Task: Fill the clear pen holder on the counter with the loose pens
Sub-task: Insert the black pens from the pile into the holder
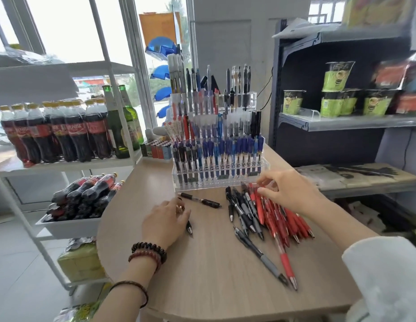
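Observation:
The clear tiered pen holder [222,182] stands at the back of the wooden counter [211,282], its rows filled with blue, black and red pens. In front of it lies a loose pile of red pens [280,217] and black pens [244,212]. One black pen [200,200] lies apart to the left. My right hand [288,194] rests on the top of the red pile, its fingertips pinching the top of a red pen. My left hand [166,221] is curled over a black pen [189,227] whose tip sticks out below my fingers.
A white rack [69,165] at left carries cola bottles and green glass bottles, with more bottles in a tray below. A grey shelf [351,123] at right holds green cup noodles. A box of lighters [155,148] sits behind the holder.

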